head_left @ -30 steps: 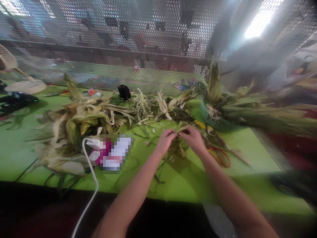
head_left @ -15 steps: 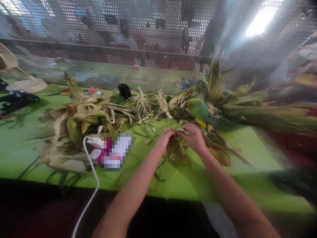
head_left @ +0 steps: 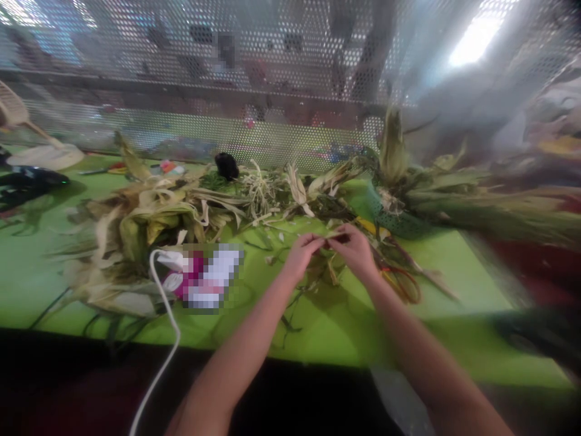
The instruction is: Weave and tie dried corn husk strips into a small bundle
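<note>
My left hand point(head_left: 301, 257) and my right hand point(head_left: 354, 249) meet over the green tabletop, fingertips close together. A thin pale strip of dried corn husk point(head_left: 336, 234) is pinched between them, partly hidden by the fingers. Both hands are closed on it. Beneath them lie dark, thin leaf scraps point(head_left: 333, 269). To the right of my right hand rest scissors with orange handles point(head_left: 403, 284), among long stalks. A loose heap of dried corn husks point(head_left: 149, 212) spreads to the left of my left hand.
A white cable point(head_left: 170, 351) hangs over the front edge beside a purple-and-white object point(head_left: 184, 278). At the back right stands a green basket point(head_left: 385, 215) with husks. A perforated metal screen point(head_left: 272, 72) rises behind the table; a beige fan point(head_left: 45, 154) stands far left.
My fingertips have drawn closer together on the husk strip, and the right fingers have shifted slightly. The things on the table stay where they were.
</note>
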Demonstrator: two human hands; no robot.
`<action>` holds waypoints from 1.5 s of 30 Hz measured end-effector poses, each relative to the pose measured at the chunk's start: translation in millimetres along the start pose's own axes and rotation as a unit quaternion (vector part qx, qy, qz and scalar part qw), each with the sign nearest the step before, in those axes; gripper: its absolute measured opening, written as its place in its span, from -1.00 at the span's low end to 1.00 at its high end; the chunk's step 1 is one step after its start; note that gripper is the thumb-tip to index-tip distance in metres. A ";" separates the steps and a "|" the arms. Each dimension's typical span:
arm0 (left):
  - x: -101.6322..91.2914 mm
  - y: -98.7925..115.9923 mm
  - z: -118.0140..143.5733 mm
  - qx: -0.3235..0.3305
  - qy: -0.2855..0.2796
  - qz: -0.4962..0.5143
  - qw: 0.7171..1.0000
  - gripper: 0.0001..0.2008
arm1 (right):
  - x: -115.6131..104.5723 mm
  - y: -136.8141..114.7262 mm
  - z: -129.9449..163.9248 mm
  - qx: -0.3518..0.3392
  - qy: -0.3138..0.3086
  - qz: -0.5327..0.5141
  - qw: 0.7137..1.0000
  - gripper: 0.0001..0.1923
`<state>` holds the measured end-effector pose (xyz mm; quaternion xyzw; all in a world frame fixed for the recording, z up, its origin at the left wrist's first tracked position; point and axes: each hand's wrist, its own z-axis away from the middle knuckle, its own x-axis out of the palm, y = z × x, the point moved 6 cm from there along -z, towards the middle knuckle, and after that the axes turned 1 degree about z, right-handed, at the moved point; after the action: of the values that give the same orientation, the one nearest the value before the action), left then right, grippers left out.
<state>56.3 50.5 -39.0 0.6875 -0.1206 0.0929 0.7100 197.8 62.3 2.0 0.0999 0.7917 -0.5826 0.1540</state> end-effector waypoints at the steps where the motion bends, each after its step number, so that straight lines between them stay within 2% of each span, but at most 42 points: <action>1: 0.7 1.4 0.1 0.006 -0.010 -0.008 1.000 -0.88 | -1.6 -0.2 -0.8 0.004 0.009 -0.009 1.000 -0.80; 3: 0.3 2.8 -0.2 0.008 -0.015 -0.020 1.000 -0.89 | -3.0 -0.3 -2.8 0.011 0.015 -0.030 0.999 -0.71; 8: -1.9 4.6 -0.5 0.009 0.006 -0.044 0.999 -0.85 | 2.7 2.6 -5.2 0.046 -0.022 -0.068 0.996 -0.70; 12: 1.1 2.9 0.1 -0.002 0.025 0.028 0.999 -0.78 | 2.4 3.7 -2.2 0.075 0.027 -0.130 0.988 -0.61; 15: 1.7 3.2 0.5 0.008 0.034 0.049 0.998 -0.79 | 6.4 3.5 -0.3 0.084 0.033 -0.156 0.984 -0.59; 19: 1.1 4.5 2.3 0.013 0.042 0.028 0.999 -0.84 | 12.1 3.6 0.5 0.078 0.023 -0.157 0.984 -0.58; 24: 1.8 5.0 2.9 0.010 0.047 0.031 0.998 -0.83 | 11.7 4.1 2.9 0.068 0.047 -0.151 0.985 -0.62; 27: -0.4 2.7 1.0 0.006 0.050 0.023 0.998 -0.84 | 13.3 4.8 4.0 0.078 0.032 -0.143 0.986 -0.62; 31: -2.3 0.4 -2.0 0.019 0.033 0.000 0.999 -0.85 | 12.3 2.3 3.1 0.066 0.018 -0.135 0.988 -0.70; 35: -2.1 -0.1 -3.0 0.031 0.019 -0.012 0.999 -0.84 | 8.0 2.6 2.5 0.075 0.038 -0.132 0.988 -0.75; 39: -2.0 0.3 -3.3 0.035 0.019 -0.010 0.999 -0.85 | 8.6 2.5 3.5 0.099 0.038 -0.129 0.986 -0.74; 45: 0.2 3.4 -1.6 0.029 0.017 0.011 0.999 -0.85 | 6.1 -5.3 1.9 0.068 0.029 -0.086 0.994 -0.67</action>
<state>55.6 52.2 -35.7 0.7049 -0.1127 0.1159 0.6907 190.5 58.8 4.0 0.0588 0.7597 -0.6434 0.0737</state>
